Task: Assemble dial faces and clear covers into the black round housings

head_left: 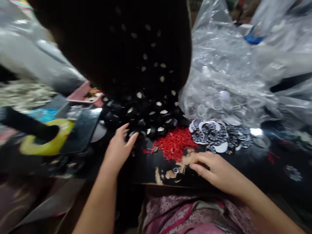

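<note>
Pink patterned lap cloth (180,217) nearest. I judge picking underway: left hand (119,149), fingers loosely spread, touches small black round caps (151,113); right hand (209,169), curled, grip unclear, beside red plastic slivers (174,143). Next needs a pinch.

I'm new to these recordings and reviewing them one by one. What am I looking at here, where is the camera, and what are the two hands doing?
There is no machine here: a person works with bare hands, filmed by a camera worn on the head, looking down. The left hand reaches into a pile of small black caps, fingers touching them. The right hand rests flat on a dark board, seemingly holding nothing. Between the hands lies a heap of small red pieces. Beside it are round printed discs, black and white. Behind them sits a clear plastic bag of transparent rings. The picture is blurred, so finer details are unclear.
</note>
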### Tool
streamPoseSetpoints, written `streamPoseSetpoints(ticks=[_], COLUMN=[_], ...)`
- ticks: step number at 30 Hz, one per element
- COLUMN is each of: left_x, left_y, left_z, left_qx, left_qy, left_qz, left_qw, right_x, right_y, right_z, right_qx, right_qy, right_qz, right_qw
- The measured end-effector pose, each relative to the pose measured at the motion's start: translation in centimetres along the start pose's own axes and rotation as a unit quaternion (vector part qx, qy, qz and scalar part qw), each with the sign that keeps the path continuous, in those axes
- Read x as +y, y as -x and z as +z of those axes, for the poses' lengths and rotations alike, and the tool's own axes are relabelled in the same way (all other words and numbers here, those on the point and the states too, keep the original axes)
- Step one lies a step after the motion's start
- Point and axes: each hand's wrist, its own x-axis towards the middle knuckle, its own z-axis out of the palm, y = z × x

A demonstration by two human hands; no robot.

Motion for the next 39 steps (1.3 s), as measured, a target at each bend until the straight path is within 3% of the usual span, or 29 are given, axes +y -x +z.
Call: streamPoseSetpoints(ticks=[3,5,8,13,19,23,25,28,30,33,35,39], left_x=[-0.5,-0.1,1.2,3.2,4.7,4.9,5.1,5.4,5.4,5.2,5.1,5.6], left_y=[1.6,4.0,8.1,12.6,13.8,14.3,14.7,15.2,15.4,15.6,15.5,14.9], left_z=[0.2,0.5,1.8,4.6,5.9,6.7,7.3,8.3,8.8,9.1,9.2,9.3], left_qx=[0.022,0.004,-0.062,-0.101,-0.151,-0.192,-0.204,-0.170,-0.167,-0.188,-0.167,-0.122], left_qy=[0.149,0.308,0.474,0.527,0.528,0.538,0.539,0.534,0.527,0.535,0.549,0.542], left_qz=[-0.031,-0.096,-0.217,-0.280,-0.250,-0.262,-0.263,-0.201,-0.171,-0.179,-0.183,-0.225], left_qw=[0.988,0.946,0.851,0.796,0.797,0.777,0.774,0.804,0.816,0.804,0.798,0.801], right_x=[2.1,3.1,3.7,4.2,5.3,3.9,2.6,1.0,0.6,0.8,1.1,1.3], right_y=[-0.7,-2.0,-4.2,-4.6,-2.2,-1.2,-1.1,-1.0,-1.1,-1.3,-1.3,-1.0], right_z=[-1.4,-1.9,-2.1,-1.9,-3.2,-3.0,-2.1,-0.5,0.2,0.7,0.7,0.4], right_qx=[0.115,0.174,0.179,0.196,0.235,0.280,0.214,0.094,0.079,0.114,0.136,0.182], right_qy=[0.077,0.141,0.193,0.142,0.031,-0.040,-0.077,-0.152,-0.205,-0.286,-0.316,-0.278], right_qz=[0.059,0.078,0.074,0.075,0.110,0.111,0.101,0.066,0.059,0.086,0.098,0.093], right_qw=[0.989,0.971,0.962,0.967,0.965,0.953,0.968,0.982,0.974,0.948,0.934,0.938])
